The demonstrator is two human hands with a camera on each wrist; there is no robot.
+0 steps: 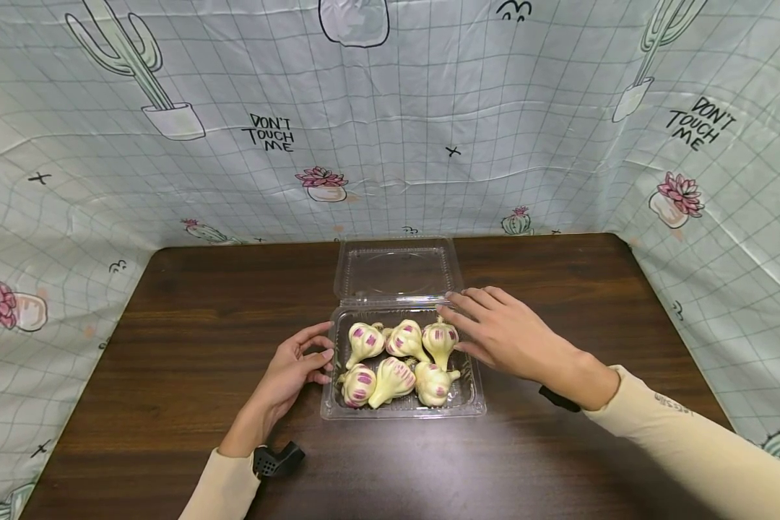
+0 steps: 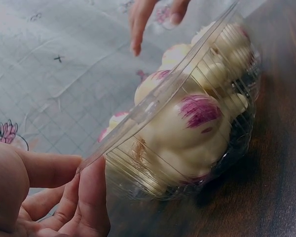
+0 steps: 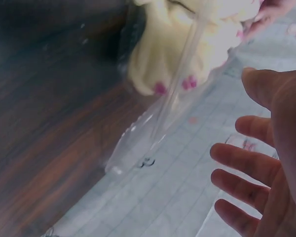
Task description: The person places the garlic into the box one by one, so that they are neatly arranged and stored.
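Observation:
A clear plastic clamshell container (image 1: 403, 413) lies on the table with its hinged lid (image 1: 399, 271) folded back, away from the person. Inside are several garlic bulbs (image 1: 392, 378), cream-white with purple patches, in two rows. At the container's left side, my left hand (image 1: 284, 379) pinches the rim (image 2: 153, 106) between thumb and fingers, as the left wrist view shows. My right hand (image 1: 503, 332) hovers over the right back corner, palm down with fingers spread. In the right wrist view that hand's fingers (image 3: 244, 160) stand apart from the container and hold nothing.
The dark brown wooden table (image 1: 221, 310) ends at a curtain (image 1: 390, 159) printed with cacti, which hangs behind it and at both sides. A black wrist camera (image 1: 278, 459) sits on the left wrist, another (image 1: 559, 399) under the right.

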